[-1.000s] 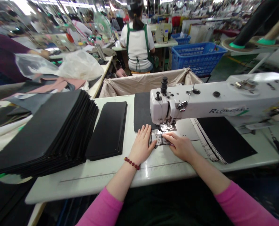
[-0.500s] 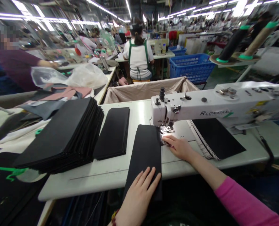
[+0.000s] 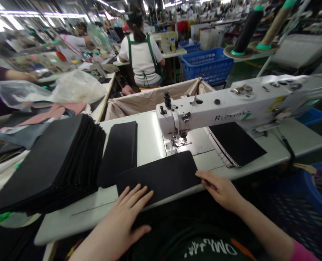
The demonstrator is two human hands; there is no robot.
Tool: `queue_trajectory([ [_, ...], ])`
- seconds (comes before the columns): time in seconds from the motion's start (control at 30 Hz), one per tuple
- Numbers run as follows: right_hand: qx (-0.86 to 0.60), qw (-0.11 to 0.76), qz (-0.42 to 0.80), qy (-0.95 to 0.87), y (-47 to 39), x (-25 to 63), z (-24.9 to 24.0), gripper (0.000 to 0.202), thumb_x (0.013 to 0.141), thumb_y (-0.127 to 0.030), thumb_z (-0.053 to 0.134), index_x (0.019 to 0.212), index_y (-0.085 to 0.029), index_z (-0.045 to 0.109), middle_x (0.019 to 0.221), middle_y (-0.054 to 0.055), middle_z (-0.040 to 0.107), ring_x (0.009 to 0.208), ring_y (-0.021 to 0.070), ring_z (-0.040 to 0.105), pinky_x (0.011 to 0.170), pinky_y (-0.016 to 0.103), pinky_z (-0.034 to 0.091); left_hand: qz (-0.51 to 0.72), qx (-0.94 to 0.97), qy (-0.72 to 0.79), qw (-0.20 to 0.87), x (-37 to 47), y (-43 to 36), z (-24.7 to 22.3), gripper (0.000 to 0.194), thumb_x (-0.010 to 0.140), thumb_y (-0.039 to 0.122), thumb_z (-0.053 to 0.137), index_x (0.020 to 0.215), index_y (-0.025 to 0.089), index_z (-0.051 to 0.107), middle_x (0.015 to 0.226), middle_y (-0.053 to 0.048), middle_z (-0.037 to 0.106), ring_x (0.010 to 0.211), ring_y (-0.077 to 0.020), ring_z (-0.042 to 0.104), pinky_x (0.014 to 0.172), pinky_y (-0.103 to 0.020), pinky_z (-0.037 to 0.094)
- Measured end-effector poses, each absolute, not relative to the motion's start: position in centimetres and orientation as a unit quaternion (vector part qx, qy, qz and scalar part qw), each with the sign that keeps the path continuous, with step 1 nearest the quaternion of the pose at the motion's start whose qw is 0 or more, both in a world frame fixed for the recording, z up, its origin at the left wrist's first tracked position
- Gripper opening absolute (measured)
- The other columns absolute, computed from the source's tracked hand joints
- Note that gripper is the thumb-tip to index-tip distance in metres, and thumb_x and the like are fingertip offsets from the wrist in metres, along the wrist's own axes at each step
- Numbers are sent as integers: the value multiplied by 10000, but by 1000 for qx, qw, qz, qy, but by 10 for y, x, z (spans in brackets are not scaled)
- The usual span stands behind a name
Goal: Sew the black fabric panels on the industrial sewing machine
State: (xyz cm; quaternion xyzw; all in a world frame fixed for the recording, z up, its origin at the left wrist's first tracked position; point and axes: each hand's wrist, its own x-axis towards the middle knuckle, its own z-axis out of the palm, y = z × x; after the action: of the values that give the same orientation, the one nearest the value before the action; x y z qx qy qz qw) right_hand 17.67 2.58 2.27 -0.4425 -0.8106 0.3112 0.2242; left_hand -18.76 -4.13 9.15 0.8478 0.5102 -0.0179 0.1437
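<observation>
A black, flat panel of fabric or leather lies crosswise on the white sewing table, in front of the sewing machine. Its far edge is just short of the presser foot. My left hand rests flat on the panel's left end, fingers spread. At the right end, the fingers of my right hand pinch the panel's corner. Something small and reddish shows under those fingers, too unclear to name. A low pile of black panels sits partly behind the panel's left end.
On the left stands a tall stack of black panels. Beneath the machine arm lies a pile of black pieces with pale edges. A cloth-lined bin adjoins the table's back. Beyond are a blue basket and a seated co-worker.
The panel has come away from the needle area and turned from lengthwise to crosswise. My right hand moved from beside the presser foot to the panel's right corner; my left hand shifted left. The view tilted.
</observation>
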Motion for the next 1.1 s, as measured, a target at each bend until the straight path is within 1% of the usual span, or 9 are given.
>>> queue_trajectory([
  [0.07, -504, 299, 307, -750, 22, 192, 20, 319, 964, -295, 419, 1230, -254, 591, 1224, 59, 650, 1109, 207, 611, 944, 348, 488, 28, 838, 512, 186, -142, -23, 79, 642, 891, 335, 628, 1460, 298, 334, 1448, -63, 452, 1293, -259, 468, 1078, -434, 419],
  [0.13, -568, 322, 293, -698, 17, 203, 17, 275, 966, -364, 432, 1121, -237, 620, 1083, 56, 691, 976, 206, 656, 850, 321, 515, 92, 827, 516, 204, -93, -8, 65, 531, 890, 281, 638, 1375, 257, 425, 1319, -73, 526, 1183, -237, 524, 1025, -396, 460],
  [0.23, -622, 267, 281, -681, 7, 210, 16, 253, 940, -448, 479, 1005, -239, 607, 893, 20, 700, 785, 189, 667, 704, 291, 503, 149, 815, 525, 196, -37, 5, 40, 395, 857, 234, 679, 1212, 190, 512, 1162, -86, 563, 1050, -249, 542, 931, -408, 495],
  [0.33, -622, 198, 280, -704, -3, 206, 17, 238, 930, -468, 492, 977, -245, 562, 810, -7, 670, 715, 177, 646, 633, 281, 457, 154, 820, 525, 171, -15, 7, 18, 65, 932, 182, 549, 995, 183, 563, 993, -66, 581, 907, -234, 541, 810, -397, 501],
  [0.43, -600, 161, 276, -734, -10, 197, 18, 194, 960, -413, 444, 946, -242, 534, 800, -10, 646, 702, 170, 628, 608, 280, 411, 176, 814, 525, 173, -13, 6, 8, 135, 977, 172, 445, 893, 185, 550, 907, -55, 566, 843, -217, 527, 767, -378, 480],
  [0.53, -580, 136, 271, -756, -11, 188, 19, 159, 960, -365, 454, 887, -238, 515, 784, -13, 634, 677, 165, 609, 587, 276, 372, 219, 789, 533, 212, -17, 4, 9, 85, 963, 171, 479, 899, 188, 533, 909, -49, 559, 865, -209, 527, 790, -365, 473],
  [0.67, -564, 119, 260, -775, -5, 177, 19, 137, 957, -343, 468, 887, -235, 513, 774, -17, 646, 655, 163, 607, 571, 274, 341, 252, 763, 537, 257, -18, 3, 11, 71, 932, 143, 519, 892, 200, 531, 914, -36, 568, 875, -203, 540, 798, -351, 470],
  [0.97, -572, 95, 203, -789, 3, 169, 19, 238, 993, -343, 386, 838, -233, 529, 713, -12, 669, 600, 161, 625, 526, 278, 294, 260, 767, 533, 246, -16, 2, 14, 75, 927, 160, 511, 882, 195, 559, 906, -46, 599, 862, -204, 557, 774, -357, 466],
  [1.1, -586, 119, 193, -778, 8, 174, 22, 256, 987, -409, 383, 852, -245, 526, 667, -14, 637, 591, 168, 623, 523, 267, 348, 236, 815, 443, 290, -45, -3, 29, 114, 950, 233, 504, 891, 203, 597, 880, -54, 623, 861, -189, 579, 791, -337, 482],
])
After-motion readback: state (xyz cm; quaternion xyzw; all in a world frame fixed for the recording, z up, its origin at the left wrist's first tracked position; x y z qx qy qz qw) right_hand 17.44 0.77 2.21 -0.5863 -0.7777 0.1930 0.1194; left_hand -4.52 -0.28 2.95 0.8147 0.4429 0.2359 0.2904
